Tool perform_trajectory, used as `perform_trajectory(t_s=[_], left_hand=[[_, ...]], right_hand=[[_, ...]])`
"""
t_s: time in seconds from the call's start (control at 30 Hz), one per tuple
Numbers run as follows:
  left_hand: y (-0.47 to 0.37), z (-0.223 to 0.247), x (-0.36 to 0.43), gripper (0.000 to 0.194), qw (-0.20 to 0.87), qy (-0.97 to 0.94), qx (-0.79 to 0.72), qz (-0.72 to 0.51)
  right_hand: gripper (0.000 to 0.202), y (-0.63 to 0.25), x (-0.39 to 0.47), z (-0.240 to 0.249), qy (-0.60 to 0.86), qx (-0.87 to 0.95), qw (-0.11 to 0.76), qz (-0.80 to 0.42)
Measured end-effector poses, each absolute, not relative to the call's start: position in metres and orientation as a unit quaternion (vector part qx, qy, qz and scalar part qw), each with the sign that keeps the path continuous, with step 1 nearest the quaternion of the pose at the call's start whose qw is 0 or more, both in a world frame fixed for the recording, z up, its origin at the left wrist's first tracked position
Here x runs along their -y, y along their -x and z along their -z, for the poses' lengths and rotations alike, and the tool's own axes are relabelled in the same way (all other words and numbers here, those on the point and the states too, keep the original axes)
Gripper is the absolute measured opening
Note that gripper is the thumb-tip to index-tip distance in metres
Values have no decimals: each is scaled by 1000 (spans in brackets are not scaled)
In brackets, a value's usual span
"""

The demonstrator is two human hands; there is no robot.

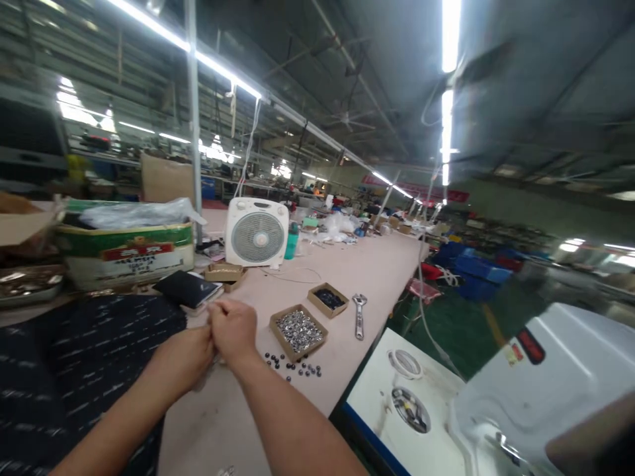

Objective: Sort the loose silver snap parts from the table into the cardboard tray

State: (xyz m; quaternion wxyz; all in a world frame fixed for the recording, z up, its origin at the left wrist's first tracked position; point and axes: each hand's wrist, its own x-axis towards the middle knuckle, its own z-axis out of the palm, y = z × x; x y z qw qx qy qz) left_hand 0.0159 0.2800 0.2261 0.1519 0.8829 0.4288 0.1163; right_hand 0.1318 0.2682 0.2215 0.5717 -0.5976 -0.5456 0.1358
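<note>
My left hand (191,354) and my right hand (233,327) meet above the table, both closed with the fingers curled in. Whatever they grip, if anything, is hidden behind the knuckles. Dark patterned cloth (94,370) lies under and beside my left forearm. A black notebook (186,289) rests just beyond the hands. Right of my right hand stands a small cardboard box of silver metal pieces (299,328), and several dark round studs (302,371) are scattered in front of it. Behind it sits a second small box with black pieces (327,299).
An adjustable wrench (359,317) lies near the table's right edge. A white box fan (258,233), a teal bottle (292,241) and a large carton (126,254) stand farther back. To the right is a white machine (550,370) beside its white table top (367,390).
</note>
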Motion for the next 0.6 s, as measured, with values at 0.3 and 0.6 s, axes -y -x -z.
perform_trajectory(t_s=[0.3,0.6], left_hand=[[-46,-210,-249,46,250,-867,-396,-171],[-30,-195,-289,54,430,-756,-429,-244]], right_hand=[[33,-182,-306,-236,577,374,675,-267],[31,-214,-259,-209,559,383,633,-374]])
